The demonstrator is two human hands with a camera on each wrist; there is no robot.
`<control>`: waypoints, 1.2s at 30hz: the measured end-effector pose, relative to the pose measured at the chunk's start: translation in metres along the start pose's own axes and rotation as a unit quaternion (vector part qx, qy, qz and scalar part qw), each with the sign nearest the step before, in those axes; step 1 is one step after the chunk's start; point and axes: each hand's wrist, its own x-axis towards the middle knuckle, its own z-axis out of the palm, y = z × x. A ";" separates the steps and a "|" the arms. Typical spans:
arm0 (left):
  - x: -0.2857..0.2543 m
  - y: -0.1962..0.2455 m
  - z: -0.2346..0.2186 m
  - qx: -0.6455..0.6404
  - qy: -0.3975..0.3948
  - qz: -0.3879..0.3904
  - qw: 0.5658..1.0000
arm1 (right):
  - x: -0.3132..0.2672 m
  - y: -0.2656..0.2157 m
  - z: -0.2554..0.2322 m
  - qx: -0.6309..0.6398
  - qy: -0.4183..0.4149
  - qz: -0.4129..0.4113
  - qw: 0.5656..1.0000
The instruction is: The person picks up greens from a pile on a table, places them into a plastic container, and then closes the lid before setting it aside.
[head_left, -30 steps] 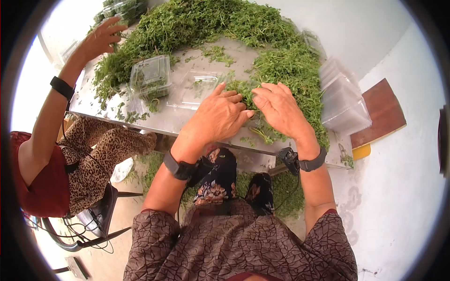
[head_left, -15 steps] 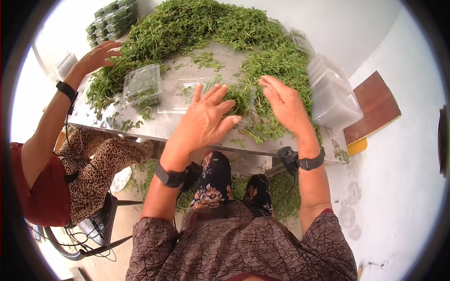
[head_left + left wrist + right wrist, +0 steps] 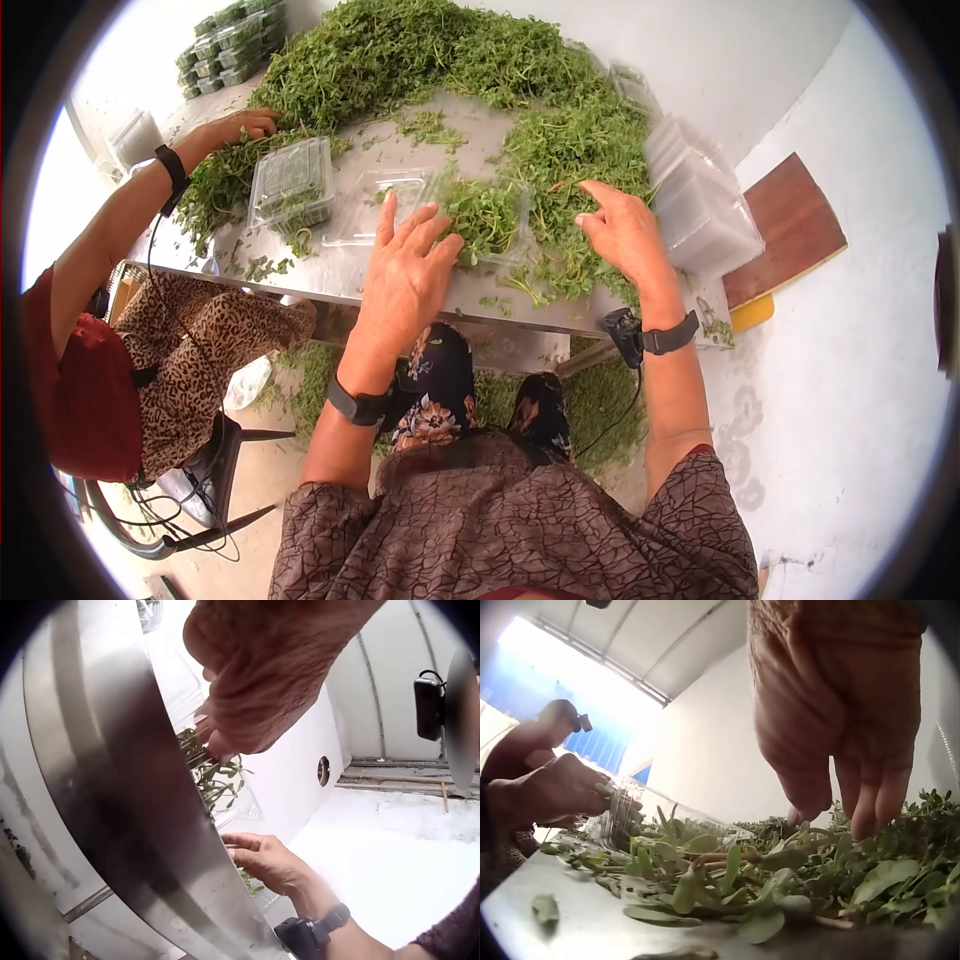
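An open clear plastic box holds leafy green stems (image 3: 485, 215), its clear lid (image 3: 350, 228) folded out to the left. My left hand (image 3: 408, 275) is at the box's near left side, fingers straight and spread, fingertips overlapping the lid and the greens. In the right wrist view, that left hand (image 3: 551, 791) is beside the box wall. Over the loose greens right of the box is my right hand (image 3: 622, 235), index finger extended. Its fingers (image 3: 866, 814) reach down to the leaves in the right wrist view, tips partly hidden by them.
A large heap of greens (image 3: 390, 50) curves round the metal table (image 3: 440, 290). Stacked empty clear boxes (image 3: 705, 205) stand at right, filled boxes (image 3: 235, 45) at back left. Another person's hand (image 3: 245, 125) touches the heap near a closed box (image 3: 292, 180).
My hands, close together over the box earlier, have parted. The left moved left to the box's side; the right moved right over the loose greens. The other person's hand lowered to the heap.
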 end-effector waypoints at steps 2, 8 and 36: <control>-0.001 0.003 0.004 0.009 0.017 -0.004 1.000 | 0.006 0.002 0.004 -0.012 0.023 -0.023 0.999; -0.003 0.005 0.018 0.009 0.083 -0.037 0.996 | 0.039 0.018 0.027 -0.077 0.063 -0.166 0.981; -0.012 0.004 0.018 -0.027 0.052 -0.091 0.994 | 0.129 0.020 0.021 -0.264 -0.021 -0.070 0.962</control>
